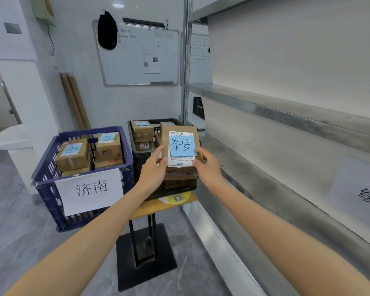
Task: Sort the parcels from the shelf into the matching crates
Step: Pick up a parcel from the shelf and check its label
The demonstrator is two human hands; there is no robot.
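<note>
I see both hands gripping one brown parcel [181,146] at the centre of the frame: my left hand [153,169] pinches its lower left corner and my right hand [207,167] clasps its lower right edge. The parcel, with a blue note on its label, is held over the black crate [175,186], which already contains other boxes. Just left of it sits the blue crate [45,184] with its paper sign, and the metal shelf [286,107] fills the right side of the frame.
</note>
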